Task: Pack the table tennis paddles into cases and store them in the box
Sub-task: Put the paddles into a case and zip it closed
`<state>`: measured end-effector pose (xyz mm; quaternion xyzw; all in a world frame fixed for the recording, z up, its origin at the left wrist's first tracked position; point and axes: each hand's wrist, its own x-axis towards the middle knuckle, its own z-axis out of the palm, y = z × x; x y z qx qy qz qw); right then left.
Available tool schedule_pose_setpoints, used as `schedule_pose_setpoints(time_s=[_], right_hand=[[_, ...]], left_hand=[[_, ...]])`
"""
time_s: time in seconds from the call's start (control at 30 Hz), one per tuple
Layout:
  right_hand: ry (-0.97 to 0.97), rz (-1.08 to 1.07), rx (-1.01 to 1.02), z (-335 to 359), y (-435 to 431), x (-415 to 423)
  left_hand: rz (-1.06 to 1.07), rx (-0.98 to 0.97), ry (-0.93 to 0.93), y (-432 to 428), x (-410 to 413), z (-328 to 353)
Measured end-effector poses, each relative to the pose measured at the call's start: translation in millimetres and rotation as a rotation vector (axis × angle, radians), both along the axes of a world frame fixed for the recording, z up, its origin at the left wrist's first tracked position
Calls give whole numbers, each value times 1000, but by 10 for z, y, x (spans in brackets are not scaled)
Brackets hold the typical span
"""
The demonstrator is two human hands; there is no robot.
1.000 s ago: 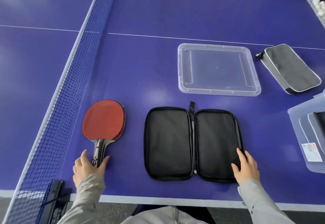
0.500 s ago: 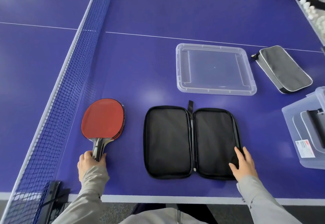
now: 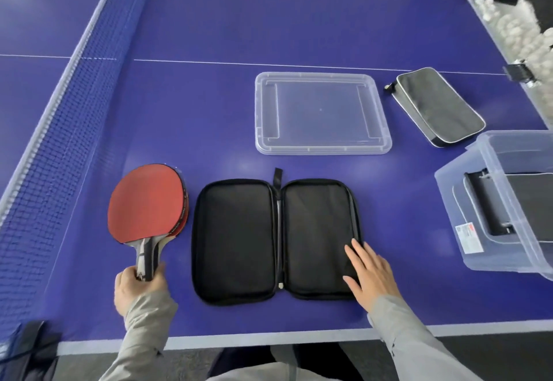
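Two red paddles [image 3: 146,202] lie stacked on the blue table, left of a black case [image 3: 239,240] spread open flat. My left hand [image 3: 136,289] is closed around the paddle handles near the table's front edge. My right hand [image 3: 369,274] rests flat, fingers spread, on the lower right corner of the open case. A clear plastic box [image 3: 466,219] stands at the right edge with a packed grey case [image 3: 484,210] inside it. Another zipped grey case [image 3: 438,105] lies at the back right.
The clear box lid [image 3: 266,117] lies flat behind the open case. The net [image 3: 57,141] runs along the left side. White balls [image 3: 514,27] fill a container past the table's far right edge. The table's front edge [image 3: 269,340] is close to my body.
My left hand has closed around the paddle handles; a second ago its fingers only lay over them. My right hand stays on the case. The view has shifted so the box shows more.
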<state>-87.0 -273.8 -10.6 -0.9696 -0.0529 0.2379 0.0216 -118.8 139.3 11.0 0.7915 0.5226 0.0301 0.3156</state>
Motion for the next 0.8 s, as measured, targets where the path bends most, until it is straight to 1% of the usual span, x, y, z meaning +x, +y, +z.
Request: schedule_pose_setpoints(time_s=[0.17, 0.3, 0.43, 0.6, 0.8], right_hand=[[33, 142, 26, -51, -213, 86], [37, 247, 64, -43, -391, 174], [52, 289, 118, -45, -465, 186], [51, 299, 166, -65, -495, 207], [27, 294, 199, -154, -532, 190]], left_hand=[[-4, -90, -100, -1110, 75, 122], [-75, -97, -145, -1951, 148, 141], [-147, -114, -177, -2601, 143, 31], [-180, -90, -115, -3038, 146, -148], [-198, -39, -84, -3210, 119, -331]])
